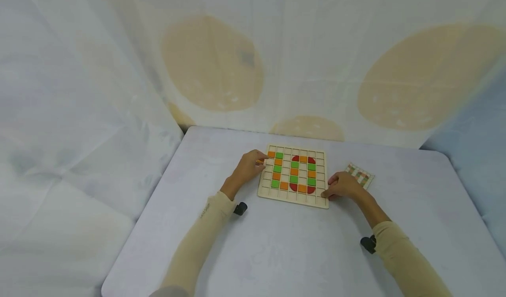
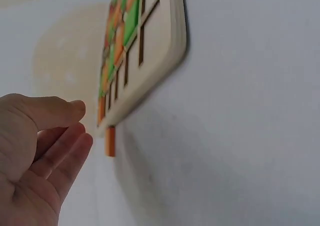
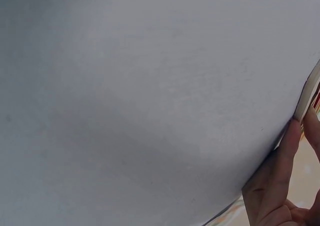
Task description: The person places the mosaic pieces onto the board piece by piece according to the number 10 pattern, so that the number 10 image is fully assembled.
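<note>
Leftmost, left hand (image 1: 248, 167) at the board's (image 1: 293, 199) left edge, fingers loosely curled beside an orange tile (image 2: 110, 141) standing just off that edge; cannot tell whether pinched or merely touched. Best slid level into an open cell, not tipped. Centre, grid of orange, green and red tiles. Rightward, right hand (image 1: 344, 186) pressing the near right corner, fingers fairly straight, steadying. Beyond, pattern card (image 1: 360, 175).

Long beige sleeves (image 1: 205, 231) with black wrist-mounted cameras (image 1: 240, 208) on both arms.
</note>
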